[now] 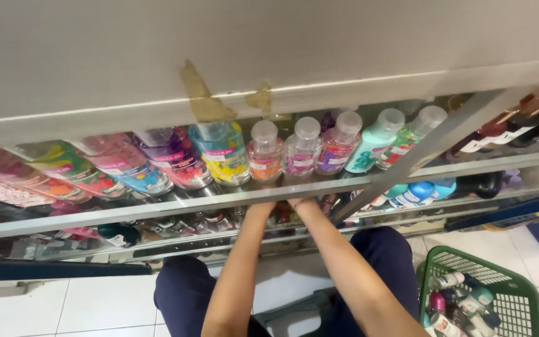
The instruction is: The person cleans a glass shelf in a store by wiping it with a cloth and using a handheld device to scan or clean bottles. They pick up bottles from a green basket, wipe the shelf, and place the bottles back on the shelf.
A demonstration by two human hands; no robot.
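Glass shelf point(157, 209) hides both hands behind round clear bottles point(303, 146).

Tight gap under the glass shelf point(157, 209), both forearms reaching in there, hands hidden behind its front edge. Above, packed row of small clear-capped bottles point(304, 150) and larger colourful bottles point(176, 156), touching, no passage between. Diagonal metal brace point(419, 156) crossing at right. Green basket point(506, 293) blocking lower right; open tiled floor point(95, 306) at left.

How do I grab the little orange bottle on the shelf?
Take the small orange bottle by its round clear cap, coming from the open front of the shelf. It leans cap-first toward you, and neighbours crowd both sides, so the body is probably harder to pinch.
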